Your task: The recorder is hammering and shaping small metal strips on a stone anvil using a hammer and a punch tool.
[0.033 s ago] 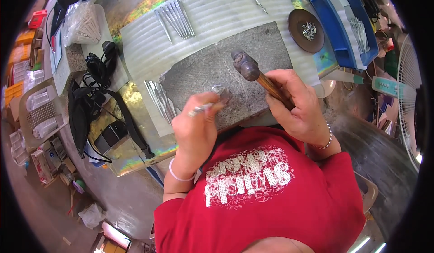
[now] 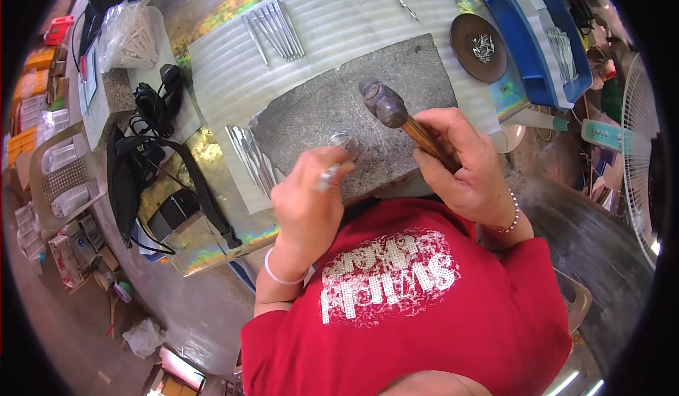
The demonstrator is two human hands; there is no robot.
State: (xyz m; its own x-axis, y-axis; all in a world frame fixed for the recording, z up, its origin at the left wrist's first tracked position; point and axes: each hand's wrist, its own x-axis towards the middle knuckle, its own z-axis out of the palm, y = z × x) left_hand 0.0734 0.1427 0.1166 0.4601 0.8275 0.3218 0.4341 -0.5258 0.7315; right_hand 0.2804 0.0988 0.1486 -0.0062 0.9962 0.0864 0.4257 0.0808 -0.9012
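Wooden-handled hammer (image 2: 387,107), clasped by the right hand (image 2: 463,161), could, if misaimed, bruise the left hand (image 2: 305,194), closed on a blurred silvery piece (image 2: 327,177).

Hammer head (image 2: 387,108) was dark grey-brown, handle (image 2: 424,140) brown. Stone block (image 2: 311,109) was mottled grey. Sheet (image 2: 346,28) ran white with faint stripes; counter (image 2: 233,6) showed iridescent yellow-green patches. Dish (image 2: 465,34) was brown, bin (image 2: 527,63) blue, slim tools (image 2: 291,30) silver. Shirt (image 2: 453,325) was red with a speckled white print (image 2: 387,277); wristband (image 2: 279,276) pale pink, bead bracelet (image 2: 515,216) white.
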